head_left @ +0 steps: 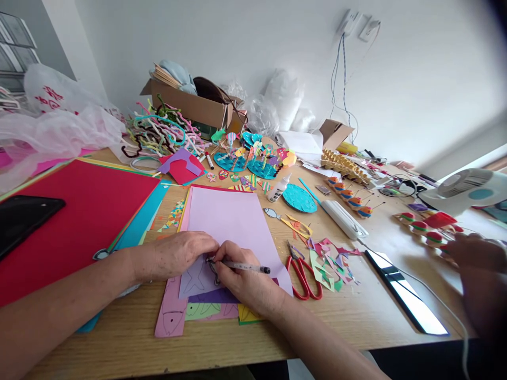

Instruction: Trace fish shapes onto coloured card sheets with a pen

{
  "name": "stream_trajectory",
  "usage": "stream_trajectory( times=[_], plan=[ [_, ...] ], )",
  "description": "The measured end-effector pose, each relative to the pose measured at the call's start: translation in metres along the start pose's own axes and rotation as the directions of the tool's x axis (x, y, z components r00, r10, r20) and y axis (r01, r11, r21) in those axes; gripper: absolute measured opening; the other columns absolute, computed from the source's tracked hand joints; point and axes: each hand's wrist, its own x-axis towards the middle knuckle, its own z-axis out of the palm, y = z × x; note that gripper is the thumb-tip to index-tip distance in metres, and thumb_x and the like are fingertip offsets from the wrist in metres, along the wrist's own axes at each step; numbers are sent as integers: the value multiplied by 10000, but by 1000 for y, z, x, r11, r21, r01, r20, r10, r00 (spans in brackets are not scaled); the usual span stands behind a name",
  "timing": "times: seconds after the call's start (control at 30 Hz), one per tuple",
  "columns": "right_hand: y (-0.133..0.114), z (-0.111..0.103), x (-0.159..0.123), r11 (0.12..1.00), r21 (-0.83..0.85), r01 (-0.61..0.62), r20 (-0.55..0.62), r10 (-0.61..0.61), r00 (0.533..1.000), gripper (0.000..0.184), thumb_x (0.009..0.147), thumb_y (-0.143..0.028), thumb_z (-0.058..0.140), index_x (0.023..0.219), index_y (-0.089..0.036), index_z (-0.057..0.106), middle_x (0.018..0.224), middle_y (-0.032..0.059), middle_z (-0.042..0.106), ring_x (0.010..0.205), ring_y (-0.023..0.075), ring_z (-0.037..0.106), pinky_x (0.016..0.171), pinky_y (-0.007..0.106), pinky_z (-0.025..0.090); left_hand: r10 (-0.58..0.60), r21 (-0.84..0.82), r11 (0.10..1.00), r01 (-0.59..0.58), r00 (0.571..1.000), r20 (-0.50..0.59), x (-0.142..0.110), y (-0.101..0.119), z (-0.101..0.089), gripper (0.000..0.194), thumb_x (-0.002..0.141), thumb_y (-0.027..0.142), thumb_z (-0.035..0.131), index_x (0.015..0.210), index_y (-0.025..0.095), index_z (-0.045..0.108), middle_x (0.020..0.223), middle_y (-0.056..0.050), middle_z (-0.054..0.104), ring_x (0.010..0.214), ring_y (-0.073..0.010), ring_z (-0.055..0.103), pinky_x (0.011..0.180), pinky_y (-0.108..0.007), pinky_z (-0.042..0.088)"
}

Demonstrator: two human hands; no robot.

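My right hand (241, 274) grips a clear-barrelled pen (249, 267) with a black end, its tip down on a lilac sheet of paper (225, 211). Close beside the tip, my left hand (186, 256) rests on the same sheet, fingers together and bent downward. A small dark-edged shape between the hands is mostly covered, so I cannot make it out. A drawn fish tail outline shows on the lilac sheet below my left hand. Under that sheet lie pink paper (171, 311) with a fish drawing, plus green and yellow pieces.
Red-handled scissors (304, 274) and paper scraps (332, 264) lie right of the sheet. Behind are a glue bottle (279, 188) and a blue disc (300, 198). Red paper (91, 211) with a phone (29, 216) is left. Another person's blurred hand (477, 253) is far right.
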Motion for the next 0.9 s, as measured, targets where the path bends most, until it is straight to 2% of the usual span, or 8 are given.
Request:
stream_trajectory(
  times=[0.37, 0.57, 0.9],
  plan=[
    [0, 0, 0, 1000, -10, 23, 0, -23, 1000, 143, 757, -76, 471, 753, -220, 477, 590, -67, 510, 505, 101, 463, 525, 203, 361, 28, -13, 999, -29, 998, -55, 6, -4, 6, 237, 880, 121, 349, 766, 179, 549, 731, -5, 539, 697, -156, 517, 629, -229, 375],
    [-1, 0, -1, 997, -40, 63, 7, -63, 998, 132, 750, -90, 464, 747, -221, 470, 607, -61, 480, 531, 108, 436, 542, 208, 354, 62, -29, 998, -64, 995, -79, 8, -4, 9, 223, 866, 99, 362, 750, 185, 531, 739, 4, 538, 720, -148, 517, 655, -217, 371],
    [-1, -1, -2, 994, -68, 82, 30, -80, 996, 130, 746, -84, 462, 747, -213, 481, 630, -53, 477, 558, 107, 433, 548, 207, 353, 49, -41, 998, -53, 995, -88, 7, 0, 8, 201, 829, 89, 376, 723, 185, 517, 725, 3, 527, 718, -150, 512, 650, -221, 374]
  ],
)
